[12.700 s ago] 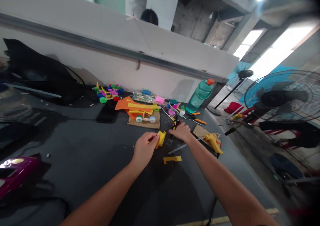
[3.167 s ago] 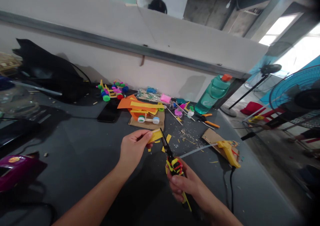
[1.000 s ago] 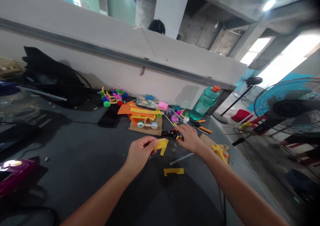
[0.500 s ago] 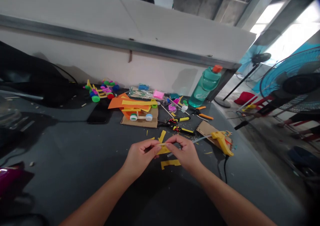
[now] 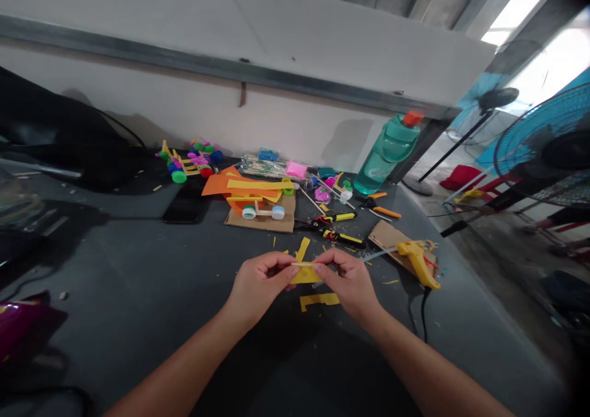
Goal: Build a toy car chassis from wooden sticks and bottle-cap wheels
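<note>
Thumb and fingers of my left hand (image 5: pixel 262 283) are pinched on one end of a thin pale stick (image 5: pixel 303 264). The other end is gripped the same way by my right hand (image 5: pixel 349 280), so the stick lies level between them. Just below it shows a piece of yellow paper (image 5: pixel 305 275); I cannot tell whether my fingers touch it too. A narrow yellow strip (image 5: pixel 303 249) stands out beyond the stick, and a notched yellow paper scrap (image 5: pixel 319 300) lies on the dark table (image 5: pixel 193 288) nearer to me.
Beyond my hands are cutting pliers (image 5: pixel 343 238), cardboard (image 5: pixel 237 219) with a small wheeled model (image 5: pixel 262 212), and orange paper (image 5: pixel 214 185). A yellow glue gun (image 5: pixel 417 263) rests at right on cardboard, its cord trailing forward. A green bottle (image 5: pixel 385 158) stands by the wall.
My hands have drawn slightly apart, so more of the pale stick and the yellow paper shows between them. The view has shifted a little.
</note>
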### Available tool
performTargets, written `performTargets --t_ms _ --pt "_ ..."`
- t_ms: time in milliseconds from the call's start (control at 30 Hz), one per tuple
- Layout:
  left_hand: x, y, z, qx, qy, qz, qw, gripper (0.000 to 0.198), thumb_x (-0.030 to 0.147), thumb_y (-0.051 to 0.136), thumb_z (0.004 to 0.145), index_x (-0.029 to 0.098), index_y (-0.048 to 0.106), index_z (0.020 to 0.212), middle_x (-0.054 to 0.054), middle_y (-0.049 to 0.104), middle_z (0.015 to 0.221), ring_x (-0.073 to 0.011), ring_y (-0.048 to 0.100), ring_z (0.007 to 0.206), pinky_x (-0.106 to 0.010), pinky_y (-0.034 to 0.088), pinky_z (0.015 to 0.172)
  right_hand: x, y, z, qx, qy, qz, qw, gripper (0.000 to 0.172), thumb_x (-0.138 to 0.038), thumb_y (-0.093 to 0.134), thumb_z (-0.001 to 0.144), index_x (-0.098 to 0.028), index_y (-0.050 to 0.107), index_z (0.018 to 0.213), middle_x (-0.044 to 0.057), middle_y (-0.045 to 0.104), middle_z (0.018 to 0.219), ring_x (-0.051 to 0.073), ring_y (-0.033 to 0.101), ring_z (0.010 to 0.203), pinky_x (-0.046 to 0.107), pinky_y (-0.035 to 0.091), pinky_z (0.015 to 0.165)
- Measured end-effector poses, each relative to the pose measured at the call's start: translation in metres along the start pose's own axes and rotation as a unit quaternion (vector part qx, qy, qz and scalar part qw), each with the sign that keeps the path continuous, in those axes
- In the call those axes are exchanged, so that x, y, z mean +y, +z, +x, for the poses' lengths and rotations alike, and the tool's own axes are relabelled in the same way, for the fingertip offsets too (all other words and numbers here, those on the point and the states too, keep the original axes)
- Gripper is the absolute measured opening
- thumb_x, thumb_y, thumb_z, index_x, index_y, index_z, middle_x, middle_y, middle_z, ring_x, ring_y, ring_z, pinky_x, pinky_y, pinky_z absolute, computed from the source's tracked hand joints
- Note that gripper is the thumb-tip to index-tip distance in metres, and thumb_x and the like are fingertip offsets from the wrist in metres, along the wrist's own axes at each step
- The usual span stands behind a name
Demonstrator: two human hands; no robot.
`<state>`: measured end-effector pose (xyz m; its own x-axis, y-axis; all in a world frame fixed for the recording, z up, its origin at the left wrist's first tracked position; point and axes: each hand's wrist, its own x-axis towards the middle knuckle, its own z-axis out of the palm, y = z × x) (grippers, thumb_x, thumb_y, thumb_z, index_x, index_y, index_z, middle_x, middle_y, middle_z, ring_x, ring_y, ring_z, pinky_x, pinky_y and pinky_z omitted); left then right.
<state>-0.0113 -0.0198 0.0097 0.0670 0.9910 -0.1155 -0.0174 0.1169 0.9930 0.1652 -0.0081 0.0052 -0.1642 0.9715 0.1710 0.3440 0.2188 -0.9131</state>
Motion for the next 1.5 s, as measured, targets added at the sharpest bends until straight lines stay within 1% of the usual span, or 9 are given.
performTargets --t_ms 200,333,433,600,800,1067,1233,1400,1500 --pt "0.000 -0.002 -0.001 0.014 0.037 0.045 0.998 0.015 0.031 0.066 0.069 0.016 0.068 0.070 0.000 0.062 0.061 -0.0111 0.055 0.055 -0.020 0.046 0.052 -0.002 0.002 -0.002 0.004 0.003 0.009 1.000 0.015 -0.032 0.060 0.078 -0.018 0.064 0.073 0.000 0.063 0.068 0.015 0.056 0.065 0.026 0.044 0.062" --pt "0.001 -0.003 0.000 0.020 0.030 0.027 0.999 0.014 0.030 0.067 0.067 0.017 0.068 0.070 0.000 0.063 0.061 -0.0115 0.056 0.054 -0.021 0.047 0.052 -0.002 0.004 -0.003 0.019 -0.007 0.017 1.000 0.011 -0.029 0.062 0.075 -0.020 0.065 0.079 0.002 0.066 0.076 0.016 0.058 0.072 0.029 0.047 0.068" --pt "0.001 -0.003 0.001 0.014 0.026 0.007 1.000 0.012 0.029 0.067 0.067 0.018 0.068 0.070 0.001 0.063 0.060 -0.0116 0.057 0.054 -0.021 0.047 0.051 -0.003 0.004 -0.003 0.022 -0.023 0.027 0.999 0.014 -0.027 0.064 0.073 -0.021 0.065 0.086 0.002 0.067 0.081 0.016 0.059 0.076 0.030 0.048 0.071" --pt "-0.004 -0.003 0.001 0.012 0.038 0.035 0.999 0.011 0.029 0.066 0.070 0.019 0.068 0.072 0.001 0.063 0.062 -0.0115 0.058 0.056 -0.021 0.048 0.053 -0.005 0.003 -0.004 0.028 -0.023 -0.018 0.999 0.007 -0.026 0.061 0.077 -0.021 0.066 0.078 0.001 0.067 0.075 0.015 0.059 0.070 0.028 0.047 0.068" --pt "-0.009 -0.001 0.000 0.028 0.077 0.075 0.994 0.022 0.026 0.065 0.072 0.020 0.069 0.093 -0.003 0.070 0.083 -0.0141 0.063 0.072 -0.023 0.051 0.065 -0.006 0.004 -0.004 0.035 -0.031 -0.029 0.998 0.006 -0.025 0.061 0.076 -0.021 0.065 0.075 0.000 0.066 0.071 0.014 0.059 0.067 0.026 0.047 0.064" --pt "-0.008 -0.001 -0.002 0.038 0.117 0.117 0.986 0.007 0.023 0.063 0.073 0.019 0.068 0.073 -0.001 0.068 0.071 -0.0129 0.061 0.065 -0.021 0.049 0.061 -0.008 0.008 -0.006 0.024 -0.019 0.011 0.999 0.006 -0.026 0.062 0.076 -0.020 0.065 0.074 0.000 0.066 0.070 0.014 0.059 0.064 0.025 0.048 0.061" --pt "-0.006 -0.001 -0.003 0.038 0.151 0.141 0.978 0.008 0.021 0.061 0.074 0.019 0.068 0.072 0.000 0.067 0.070 -0.0124 0.061 0.064 -0.020 0.048 0.059 -0.006 0.009 -0.006 0.009 -0.011 0.057 0.998 0.006 -0.026 0.063 0.075 -0.020 0.064 0.076 0.000 0.064 0.072 0.013 0.058 0.064 0.024 0.048 0.059" --pt "-0.009 -0.003 -0.004 0.037 0.186 0.177 0.966 0.008 0.019 0.060 0.077 0.020 0.068 0.075 0.000 0.067 0.073 -0.0117 0.061 0.066 -0.020 0.047 0.061 -0.002 0.010 -0.006 -0.044 0.029 0.109 0.993 0.018 -0.029 0.065 0.073 -0.021 0.063 0.090 0.001 0.064 0.081 0.012 0.059 0.066 0.024 0.048 0.060" --pt "-0.011 -0.003 -0.005 0.028 0.192 0.190 0.962 0.009 0.020 0.059 0.078 0.020 0.067 0.076 -0.001 0.067 0.074 -0.0125 0.062 0.066 -0.021 0.047 0.062 -0.002 0.011 -0.006 -0.036 0.026 0.105 0.994 0.014 -0.030 0.065 0.075 -0.021 0.065 0.087 0.001 0.066 0.080 0.013 0.060 0.069 0.024 0.048 0.062"
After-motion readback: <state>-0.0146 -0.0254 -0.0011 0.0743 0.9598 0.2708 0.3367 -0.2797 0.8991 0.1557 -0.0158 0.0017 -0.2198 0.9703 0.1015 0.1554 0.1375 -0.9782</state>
